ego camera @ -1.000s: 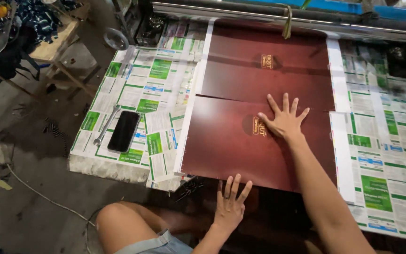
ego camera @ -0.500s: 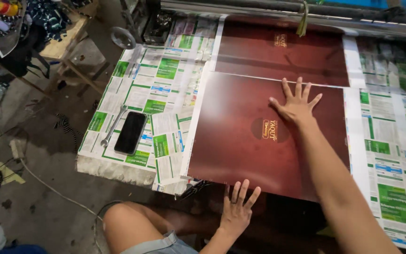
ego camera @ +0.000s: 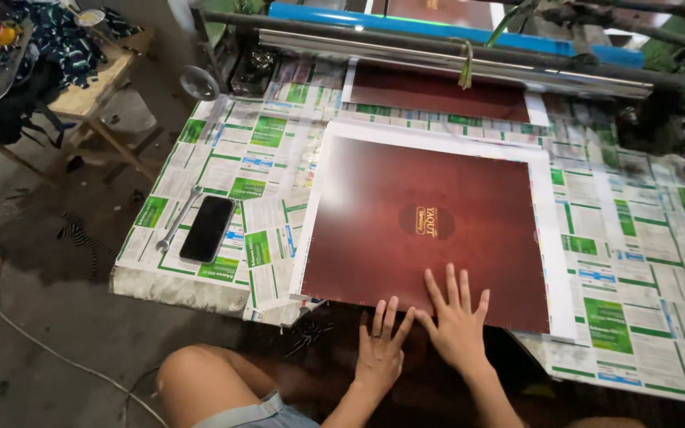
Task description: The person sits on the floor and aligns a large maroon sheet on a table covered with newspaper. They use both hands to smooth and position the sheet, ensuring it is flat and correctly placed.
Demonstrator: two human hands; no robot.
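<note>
**Both hands flat on the near edge of a dark red printed sheet**

The desk is papered all over with green-and-white newsprint, and it stands on a bare, stained concrete floor. Along its far side runs a machine with a silver roller bar and a blue rail behind it; another dark red sheet lies half under that bar. A wooden stool piled with clutter stands off to the left.

The dark red sheet lies flat in the middle of the desk, glossy, with a white margin along its top, left and right sides and a small gold emblem at its centre.

The left hand rests at the sheet's near edge, fingers spread and released, holding nothing. The right hand lies palm-down on the sheet just beside it, fingers splayed, pressing rather than grasping.

To the left, well apart from the sheet, a black phone lies just beside a metal wrench. The sheet's near edge reaches the desk's front lip; newsprint lies open to the right.
</note>
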